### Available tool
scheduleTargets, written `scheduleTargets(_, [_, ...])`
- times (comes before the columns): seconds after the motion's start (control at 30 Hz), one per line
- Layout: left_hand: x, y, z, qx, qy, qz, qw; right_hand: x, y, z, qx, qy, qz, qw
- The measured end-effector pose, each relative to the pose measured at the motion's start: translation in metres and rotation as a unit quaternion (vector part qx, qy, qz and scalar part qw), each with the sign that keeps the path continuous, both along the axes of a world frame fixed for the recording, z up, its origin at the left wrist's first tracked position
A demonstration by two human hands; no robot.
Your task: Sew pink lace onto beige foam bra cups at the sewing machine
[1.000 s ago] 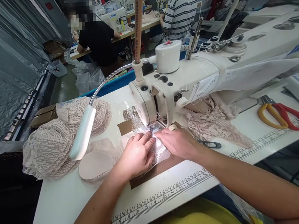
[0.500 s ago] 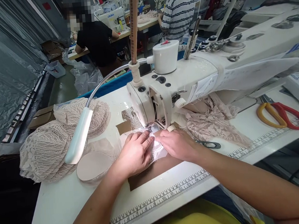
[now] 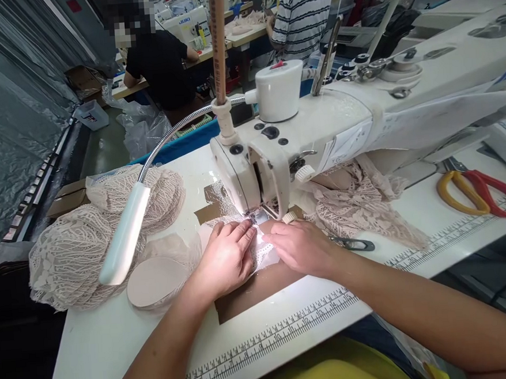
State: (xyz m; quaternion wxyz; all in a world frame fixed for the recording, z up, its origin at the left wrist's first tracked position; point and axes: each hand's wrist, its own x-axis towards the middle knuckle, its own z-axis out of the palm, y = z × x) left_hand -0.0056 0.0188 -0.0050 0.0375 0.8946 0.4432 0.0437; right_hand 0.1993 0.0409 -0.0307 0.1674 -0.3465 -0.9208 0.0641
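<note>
Pale lace fabric [image 3: 261, 252] lies under the needle area of a white sewing machine [image 3: 273, 171], lit by a lamp. My left hand [image 3: 229, 254] presses on the fabric's left part, fingers together and pointing at the presser foot. From the right, my right hand [image 3: 300, 245] has its fingers bunched on the fabric's edge, just right of the foot. Brown tape [image 3: 260, 290] covers the tabletop below both hands. The fabric under my palms is hidden.
Stacked lace pieces [image 3: 75, 254] and a beige oval pad [image 3: 158, 281] lie left, near the lamp head [image 3: 124, 239]. More lace [image 3: 358, 205], small snips [image 3: 354, 244] and red-and-yellow scissors [image 3: 482, 193] are right. Two people sit behind at other machines.
The camera view has shifted slightly. My right hand's fingertips are a little farther from my left hand's, and both hands stay on the fabric.
</note>
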Motion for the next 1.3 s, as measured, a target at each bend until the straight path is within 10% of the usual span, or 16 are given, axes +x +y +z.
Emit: scheduleTargets(1.3, [-0.002, 0.002, -0.014, 0.063, 0.017, -0.009, 0.998, 0.001, -0.002, -0.002, 0.041, -0.009, 0.011, 0.999])
